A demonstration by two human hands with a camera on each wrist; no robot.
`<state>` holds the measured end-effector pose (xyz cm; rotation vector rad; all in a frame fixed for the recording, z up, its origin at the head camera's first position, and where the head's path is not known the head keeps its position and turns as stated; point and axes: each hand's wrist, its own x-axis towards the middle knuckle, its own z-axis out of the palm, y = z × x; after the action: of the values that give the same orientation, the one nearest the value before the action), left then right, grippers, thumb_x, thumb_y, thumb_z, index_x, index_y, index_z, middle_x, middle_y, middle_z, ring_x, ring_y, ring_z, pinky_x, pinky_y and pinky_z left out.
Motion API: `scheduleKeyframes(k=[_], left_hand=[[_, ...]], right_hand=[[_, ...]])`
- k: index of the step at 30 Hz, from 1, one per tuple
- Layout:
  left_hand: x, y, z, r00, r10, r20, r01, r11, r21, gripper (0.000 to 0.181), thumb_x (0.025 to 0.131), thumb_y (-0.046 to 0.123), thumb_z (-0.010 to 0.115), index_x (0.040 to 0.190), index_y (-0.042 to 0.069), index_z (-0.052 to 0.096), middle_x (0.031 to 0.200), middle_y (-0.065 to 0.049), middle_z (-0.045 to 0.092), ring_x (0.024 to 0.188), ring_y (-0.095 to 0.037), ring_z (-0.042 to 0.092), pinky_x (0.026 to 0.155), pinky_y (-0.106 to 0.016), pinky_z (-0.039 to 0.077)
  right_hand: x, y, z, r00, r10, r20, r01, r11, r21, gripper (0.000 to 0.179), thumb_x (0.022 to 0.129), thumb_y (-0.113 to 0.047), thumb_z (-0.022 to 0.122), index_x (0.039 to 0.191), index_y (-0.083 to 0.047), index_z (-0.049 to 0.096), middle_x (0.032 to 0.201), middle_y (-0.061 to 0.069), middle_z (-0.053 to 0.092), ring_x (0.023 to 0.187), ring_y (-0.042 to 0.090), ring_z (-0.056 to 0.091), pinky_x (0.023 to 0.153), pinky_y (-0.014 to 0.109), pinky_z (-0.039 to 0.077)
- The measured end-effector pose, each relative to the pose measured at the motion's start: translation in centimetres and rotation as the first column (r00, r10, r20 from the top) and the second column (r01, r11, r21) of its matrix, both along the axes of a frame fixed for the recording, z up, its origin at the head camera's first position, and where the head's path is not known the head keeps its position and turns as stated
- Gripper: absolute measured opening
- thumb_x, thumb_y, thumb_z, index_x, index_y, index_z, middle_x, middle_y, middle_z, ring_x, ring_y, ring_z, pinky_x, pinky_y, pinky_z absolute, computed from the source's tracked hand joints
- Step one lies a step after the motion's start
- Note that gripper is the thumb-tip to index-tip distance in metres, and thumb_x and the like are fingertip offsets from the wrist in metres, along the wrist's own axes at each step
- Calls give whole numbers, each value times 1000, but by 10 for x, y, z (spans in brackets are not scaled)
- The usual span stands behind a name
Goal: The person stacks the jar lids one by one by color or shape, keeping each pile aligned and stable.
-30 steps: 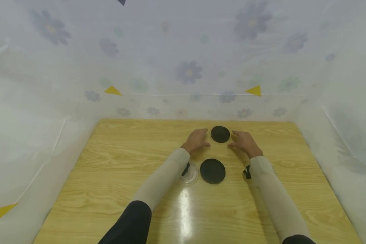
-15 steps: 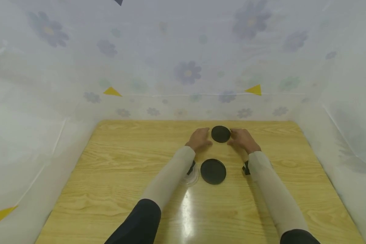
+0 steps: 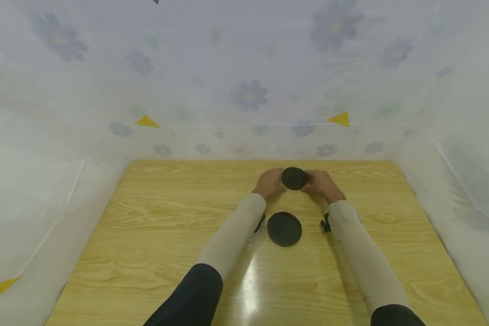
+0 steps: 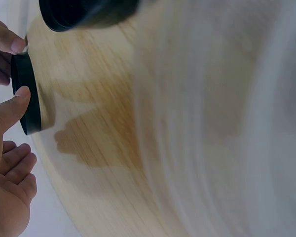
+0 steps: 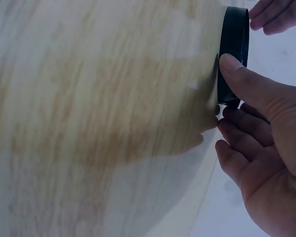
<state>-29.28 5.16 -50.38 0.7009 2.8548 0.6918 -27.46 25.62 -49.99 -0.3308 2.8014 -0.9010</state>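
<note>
A round black lid (image 3: pixel 294 178) lies near the table's back edge, between both hands. My left hand (image 3: pixel 270 182) holds its left side, the thumb (image 4: pixel 20 94) over the lid's wall in the left wrist view. From the right, my right hand (image 3: pixel 322 184) grips the same lid; the right wrist view has the thumb (image 5: pixel 232 64) on its wall and the fingers partly behind it. Closer to me sits a second, larger black lid (image 3: pixel 284 229) with a raised rim. A clear round container (image 3: pixel 256 240) stands beside it, partly hidden under the left wrist.
The wood-patterned table (image 3: pixel 155 217) has a pale flower-print sheet (image 3: pixel 212 81) behind it and whitish sheets at both sides. Blurred and large, the clear container fills the right of the left wrist view. Dark wrist straps (image 3: pixel 326 222) show below the sleeves.
Both hands have closed in on the far black lid from its two sides, the left moving right and the right moving slightly left. The near lid and clear container stay in place.
</note>
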Motion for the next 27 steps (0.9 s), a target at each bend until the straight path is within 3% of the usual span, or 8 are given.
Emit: scheduleKeyframes(k=[4, 13, 19, 27], left_hand=[[-2, 3, -1, 1000, -6, -23, 7, 1000, 22, 36, 78, 18, 78, 108, 6, 63, 103, -5, 69, 96, -19, 65, 85, -30, 54], [0, 7, -6, 1000, 22, 5, -22, 1000, 11, 42, 80, 16, 76, 120, 9, 63, 117, -5, 68, 109, -21, 63, 95, -31, 52], [-1, 10, -9, 998, 60, 8, -61, 998, 30, 40, 80, 18, 77, 117, 8, 63, 117, -6, 68, 110, -22, 63, 97, -33, 51], [4, 9, 5, 999, 44, 27, -45, 998, 32, 43, 84, 20, 73, 123, 8, 60, 122, -6, 65, 116, -22, 60, 101, -33, 49]], right_hand=[[-1, -1, -2, 1000, -4, -8, 4, 1000, -5, 54, 79, -9, 75, 129, -4, 57, 125, 21, 62, 117, 42, 54, 100, 58, 43], [-1, -3, -3, 999, -30, 13, 30, 999, 19, 59, 81, -12, 74, 135, -4, 52, 131, 23, 57, 121, 44, 50, 100, 59, 43], [1, -3, -2, 999, -41, 26, 40, 999, 33, 61, 82, -15, 74, 136, -5, 50, 134, 23, 54, 126, 44, 46, 104, 59, 39], [3, -1, 3, 998, -55, 32, 53, 997, 62, 65, 83, -20, 74, 140, -7, 46, 140, 23, 48, 130, 45, 40, 107, 60, 35]])
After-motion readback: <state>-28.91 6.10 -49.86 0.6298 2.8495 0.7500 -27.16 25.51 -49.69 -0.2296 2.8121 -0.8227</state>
